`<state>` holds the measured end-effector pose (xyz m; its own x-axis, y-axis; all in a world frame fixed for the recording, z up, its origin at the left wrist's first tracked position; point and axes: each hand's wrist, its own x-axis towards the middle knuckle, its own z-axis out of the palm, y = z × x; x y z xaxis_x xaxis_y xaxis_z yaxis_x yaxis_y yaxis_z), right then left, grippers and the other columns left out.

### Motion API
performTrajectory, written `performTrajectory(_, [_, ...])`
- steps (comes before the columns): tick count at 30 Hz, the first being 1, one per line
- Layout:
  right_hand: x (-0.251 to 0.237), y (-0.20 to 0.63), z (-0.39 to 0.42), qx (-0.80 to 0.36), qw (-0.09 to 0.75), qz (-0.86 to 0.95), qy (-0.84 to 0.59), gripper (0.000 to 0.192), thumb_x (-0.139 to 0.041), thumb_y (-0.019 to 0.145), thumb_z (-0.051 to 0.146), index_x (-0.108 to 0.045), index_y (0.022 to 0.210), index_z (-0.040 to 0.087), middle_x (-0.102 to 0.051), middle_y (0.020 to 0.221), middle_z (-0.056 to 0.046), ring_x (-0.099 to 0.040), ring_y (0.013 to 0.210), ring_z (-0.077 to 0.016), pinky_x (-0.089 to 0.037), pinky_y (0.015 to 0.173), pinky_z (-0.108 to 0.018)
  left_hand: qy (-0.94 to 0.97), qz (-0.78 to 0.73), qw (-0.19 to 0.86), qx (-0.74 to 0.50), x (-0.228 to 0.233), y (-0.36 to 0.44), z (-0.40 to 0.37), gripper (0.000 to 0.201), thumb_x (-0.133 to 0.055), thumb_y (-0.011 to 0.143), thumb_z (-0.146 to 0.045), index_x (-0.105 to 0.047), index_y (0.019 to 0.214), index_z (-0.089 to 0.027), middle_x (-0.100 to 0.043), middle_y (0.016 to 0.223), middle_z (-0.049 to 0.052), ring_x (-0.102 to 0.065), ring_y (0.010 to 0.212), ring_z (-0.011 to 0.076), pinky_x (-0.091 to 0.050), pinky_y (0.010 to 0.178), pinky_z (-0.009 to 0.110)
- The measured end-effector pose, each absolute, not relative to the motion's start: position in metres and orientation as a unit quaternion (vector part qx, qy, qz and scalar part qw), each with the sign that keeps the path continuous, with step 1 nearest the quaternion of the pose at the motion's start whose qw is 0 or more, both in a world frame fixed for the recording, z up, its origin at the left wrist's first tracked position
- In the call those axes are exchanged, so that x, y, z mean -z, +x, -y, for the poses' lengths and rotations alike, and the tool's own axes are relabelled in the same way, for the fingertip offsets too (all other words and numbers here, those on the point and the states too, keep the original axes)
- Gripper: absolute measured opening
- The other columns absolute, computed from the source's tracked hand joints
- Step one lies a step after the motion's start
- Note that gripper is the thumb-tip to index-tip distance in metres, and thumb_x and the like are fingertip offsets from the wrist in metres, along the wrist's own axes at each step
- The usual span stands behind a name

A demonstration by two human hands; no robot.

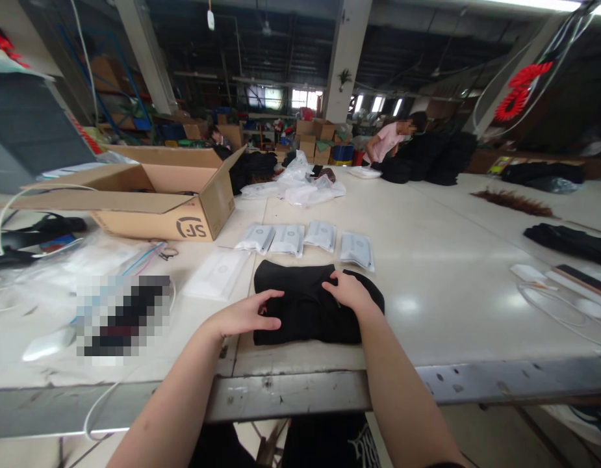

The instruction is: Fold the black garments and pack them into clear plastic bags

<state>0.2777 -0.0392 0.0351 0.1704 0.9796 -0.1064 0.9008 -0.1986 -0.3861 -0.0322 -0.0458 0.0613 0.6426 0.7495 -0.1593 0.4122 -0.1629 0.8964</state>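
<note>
Both hands lie flat, fingers spread, gripping nothing: left hand (246, 316) on the near-left edge of the folded black garment (310, 305), right hand (347, 290) on its top, near the tabletop (451, 273) edge; pressing evenly should keep folds square; sealed packets (305, 239) lie beyond.

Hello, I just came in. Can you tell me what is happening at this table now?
A person stands at the edge of a large white table with both bare hands on a folded black garment. The left hand lies on its near left corner, and the right hand presses on its top right part. Behind the garment, four small sealed packets lie in a row. An open cardboard box stands further left. Another person works at the far end.
</note>
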Motion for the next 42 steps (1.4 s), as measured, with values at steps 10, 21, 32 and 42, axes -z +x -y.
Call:
performTrajectory(10, [-0.032,0.28,0.037,-0.168,0.129,0.608,-0.765,0.04,-0.058,0.09,0.05,-0.065,0.116,0.02,-0.072,0.112,-0.014,-0.067,0.106,-0.03,-0.048,0.088,-0.038,0.536,-0.47,0.627,-0.314,-0.056,-0.023,0.041,0.048,-0.061,0.073,-0.023,-0.06,0.121,-0.021,-0.049,0.062,-0.007,-0.042,0.045,0.0054,-0.032,0.042,0.016])
performTrajectory(21, [-0.031,0.281,0.035,-0.166,0.137,0.598,-0.772,0.039,-0.057,0.09,0.049,-0.066,0.114,0.02,-0.071,0.114,-0.014,-0.065,0.109,-0.03,-0.048,0.09,-0.038,0.562,-0.475,0.672,-0.076,-0.07,-0.032,0.046,0.044,-0.067,0.077,-0.04,-0.058,0.115,-0.022,-0.049,0.048,-0.008,-0.042,0.034,0.0083,-0.021,0.033,0.015])
performTrajectory(32, [-0.048,0.254,0.048,-0.071,0.163,0.613,-0.77,0.043,-0.046,0.097,0.046,-0.062,0.124,0.016,-0.066,0.12,-0.018,-0.062,0.112,-0.0316,-0.046,0.094,-0.04,0.628,-0.518,0.544,-0.204,-0.057,-0.041,0.032,0.043,-0.051,0.085,-0.055,-0.068,0.072,-0.018,-0.044,0.045,-0.003,-0.032,0.036,0.0083,-0.021,0.038,0.022])
performTrajectory(42, [-0.018,0.194,0.059,-0.141,0.037,0.807,-0.572,0.079,-0.029,0.09,0.078,-0.026,0.157,0.035,-0.017,0.166,-0.005,-0.008,0.153,-0.0388,-0.008,0.119,-0.059,0.691,-0.694,0.019,-0.2,-0.018,-0.035,0.013,0.056,-0.044,0.091,-0.044,-0.056,0.137,-0.016,-0.043,0.15,0.021,-0.03,0.143,0.042,-0.027,0.112,0.06])
